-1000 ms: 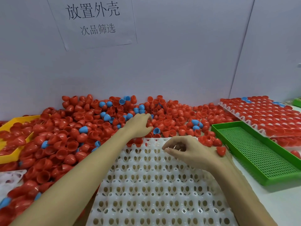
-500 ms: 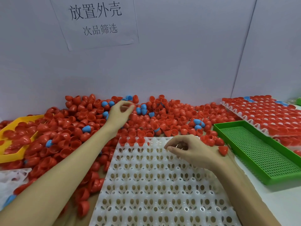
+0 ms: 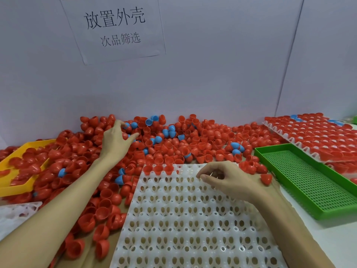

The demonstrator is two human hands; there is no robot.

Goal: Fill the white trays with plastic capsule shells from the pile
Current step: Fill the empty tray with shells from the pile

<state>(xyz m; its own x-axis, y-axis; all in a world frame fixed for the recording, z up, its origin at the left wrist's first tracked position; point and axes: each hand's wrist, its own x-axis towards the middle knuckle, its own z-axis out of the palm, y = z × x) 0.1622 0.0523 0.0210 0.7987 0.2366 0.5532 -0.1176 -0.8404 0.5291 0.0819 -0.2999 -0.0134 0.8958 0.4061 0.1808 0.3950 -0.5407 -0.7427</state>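
Hands at the shell pile

Left hand reaches open-fingered into the pile; right hand, fingers curled, holds nothing visible over the white tray, where 3 red shells sit.

The pile is mostly red shells with a few blue shells scattered through it, the white tray carries a grid of oval holes, the green tray has a perforated floor, the yellow tray holds red shells, and the white sign bears black characters
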